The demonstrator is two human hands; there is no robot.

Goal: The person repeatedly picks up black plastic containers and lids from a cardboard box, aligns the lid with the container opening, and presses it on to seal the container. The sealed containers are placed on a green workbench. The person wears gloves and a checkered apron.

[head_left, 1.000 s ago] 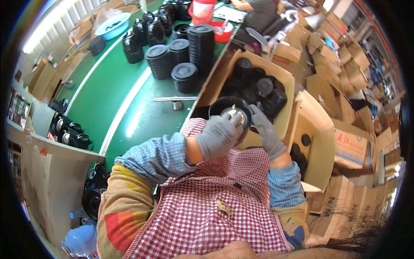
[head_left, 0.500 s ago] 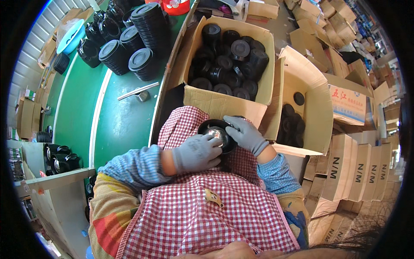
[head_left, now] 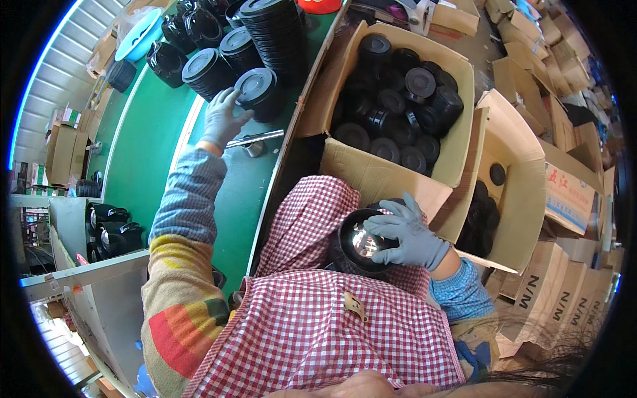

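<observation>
On my lap, against the checked apron [head_left: 318, 318], rests a round black pot [head_left: 340, 249] with a shiny, mirror-like part in its middle. My right hand [head_left: 411, 235], in a grey glove, lies over the pot's right side, fingers and thumb gripping there. Out over the green table, my gloved left hand [head_left: 224, 119] is open, its fingers apart and holding nothing. Its fingertips are beside the nearest stack of black lids [head_left: 257, 87]; whether they touch is unclear. A silvery metal tube [head_left: 259, 138] lies just below that stack.
More stacked black lids [head_left: 269, 33] and glossy black jugs [head_left: 166, 64] stand on the green table [head_left: 149, 142]. A carton [head_left: 464, 126] full of black round parts stands ahead of my lap. Right of it is a carton [head_left: 524, 205] with several black discs.
My left hand has let go of the pot and swung forward and left to the lid stacks. The right hand remains on the pot, its fingers more spread. The view has shifted.
</observation>
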